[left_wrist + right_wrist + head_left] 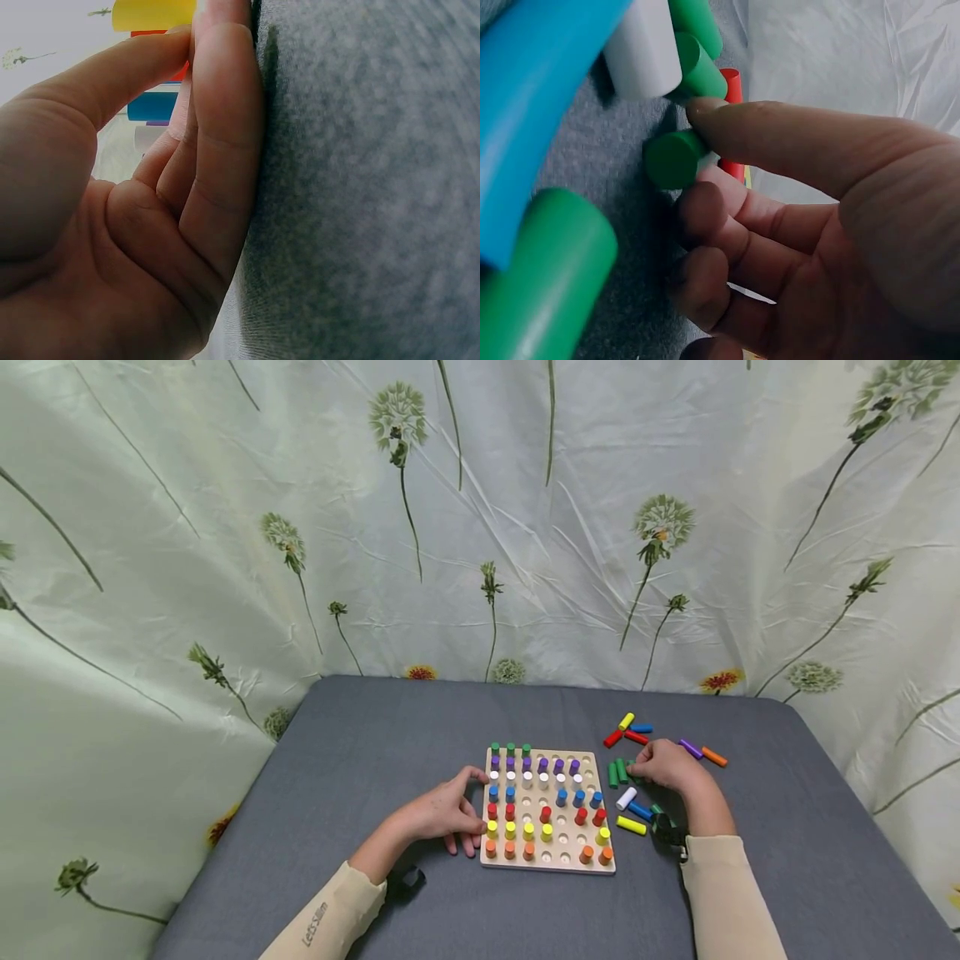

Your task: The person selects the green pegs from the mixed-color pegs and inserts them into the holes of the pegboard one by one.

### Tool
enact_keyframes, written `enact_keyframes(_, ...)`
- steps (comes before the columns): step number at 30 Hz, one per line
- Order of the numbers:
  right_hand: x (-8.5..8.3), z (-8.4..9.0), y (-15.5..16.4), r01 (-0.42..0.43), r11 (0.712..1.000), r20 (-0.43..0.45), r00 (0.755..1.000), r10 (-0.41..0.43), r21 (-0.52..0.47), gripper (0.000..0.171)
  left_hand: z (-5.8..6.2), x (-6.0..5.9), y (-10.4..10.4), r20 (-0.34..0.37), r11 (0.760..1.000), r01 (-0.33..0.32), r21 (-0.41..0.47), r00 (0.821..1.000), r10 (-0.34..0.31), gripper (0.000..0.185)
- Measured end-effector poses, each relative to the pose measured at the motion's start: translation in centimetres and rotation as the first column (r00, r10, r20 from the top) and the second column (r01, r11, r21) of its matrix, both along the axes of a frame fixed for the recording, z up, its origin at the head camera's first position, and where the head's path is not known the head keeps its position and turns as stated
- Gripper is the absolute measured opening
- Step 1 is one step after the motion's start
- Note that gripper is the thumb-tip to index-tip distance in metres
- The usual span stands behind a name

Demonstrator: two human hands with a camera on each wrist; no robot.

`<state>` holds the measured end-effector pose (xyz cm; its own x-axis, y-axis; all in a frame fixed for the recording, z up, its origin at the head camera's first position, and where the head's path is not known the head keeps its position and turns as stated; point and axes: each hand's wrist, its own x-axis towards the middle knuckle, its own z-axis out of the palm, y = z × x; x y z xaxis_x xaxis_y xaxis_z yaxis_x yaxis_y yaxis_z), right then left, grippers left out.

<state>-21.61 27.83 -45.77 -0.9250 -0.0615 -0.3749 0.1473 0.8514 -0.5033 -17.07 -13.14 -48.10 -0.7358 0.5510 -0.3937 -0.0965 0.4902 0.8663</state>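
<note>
A wooden peg board (572, 842) lies on the grey table, with rows of green, purple, white, blue, red, yellow and orange pegs standing in it. My left hand (465, 814) rests on the cloth at the board's left edge, fingers straight, thumb by the top corner. In the left wrist view the left hand (199, 45) lies against the grey cloth. My right hand (645, 768) is among loose pegs right of the board. In the right wrist view the right hand (705, 161) pinches a green peg (667, 159) between thumb and finger, low on the cloth.
Loose pegs lie right of the board: two green (617, 772), white (626, 797), blue (640, 811), yellow (631, 825), plus red, yellow, blue, purple and orange (714, 757) ones farther back. A flower-print sheet (480, 527) hangs behind and beside the table. Several board holes stand vacant.
</note>
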Motion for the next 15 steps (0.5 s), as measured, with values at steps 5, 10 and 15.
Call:
enact_keyframes(5, 0.0, 0.1, -0.4, -0.002, 0.999, -0.032, 0.999, 0.004, 0.049, 0.024, 0.0, 0.0, 0.0, 0.006, 1.0, -0.003, 0.002, 1.0, 0.003, 0.068)
enact_keyframes(10, 0.2, 0.4, -0.8, 0.027, 0.998, -0.064, 0.998, -0.023, 0.058, 0.026, 0.0, 0.1, 0.0, 0.011, 1.0, -0.004, 0.005, 1.0, 0.004, 0.067)
enact_keyframes(15, 0.2, 0.7, -1.2, 0.076, 0.996, -0.135, 0.989, -0.068, 0.054, 0.03, 0.0, 0.0, 0.0, 0.006, 1.0, -0.003, 0.009, 1.0, 0.003, 0.067)
